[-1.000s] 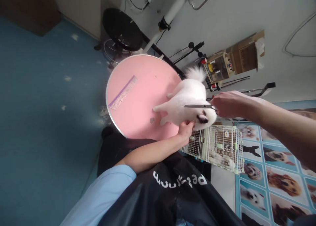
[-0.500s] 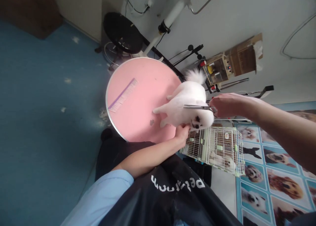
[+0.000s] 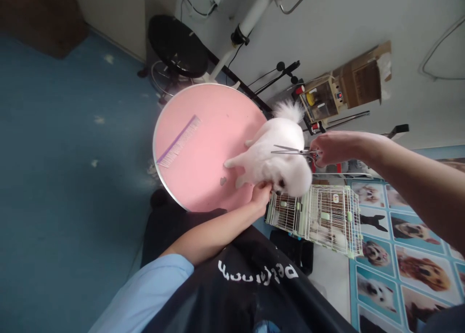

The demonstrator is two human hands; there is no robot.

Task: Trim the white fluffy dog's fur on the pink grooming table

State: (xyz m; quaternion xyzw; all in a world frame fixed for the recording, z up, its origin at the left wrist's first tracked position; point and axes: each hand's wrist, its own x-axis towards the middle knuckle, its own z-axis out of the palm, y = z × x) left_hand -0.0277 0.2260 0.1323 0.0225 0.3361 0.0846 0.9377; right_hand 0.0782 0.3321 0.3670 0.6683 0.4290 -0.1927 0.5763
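Note:
A fluffy white dog [image 3: 278,141] stands on the round pink grooming table [image 3: 210,129], at its right edge in the view. My left hand [image 3: 261,195] is closed on the dog's muzzle from below, its fingertips partly hidden in the fur by the mouth. In my right hand [image 3: 329,148] are metal scissors [image 3: 288,150], gripped by the finger loops. Their blades are spread apart and lie over the dog's neck and back; whether they touch the fur I cannot tell. A comb with a purple spine [image 3: 178,141] rests on the table, away from both hands.
A wire cage [image 3: 329,219] with a light-coloured animal inside stands beyond the dog's head. Near the table are a black round stool [image 3: 178,46] and a white stand pole [image 3: 250,18]. Dog pictures [image 3: 421,272] cover part of the wall. A cardboard box [image 3: 363,76] sits at upper right.
The scissor blades have parted from nearly together to spread. The dog's head has turned down and toward my left hand, which has shifted slightly left with the muzzle.

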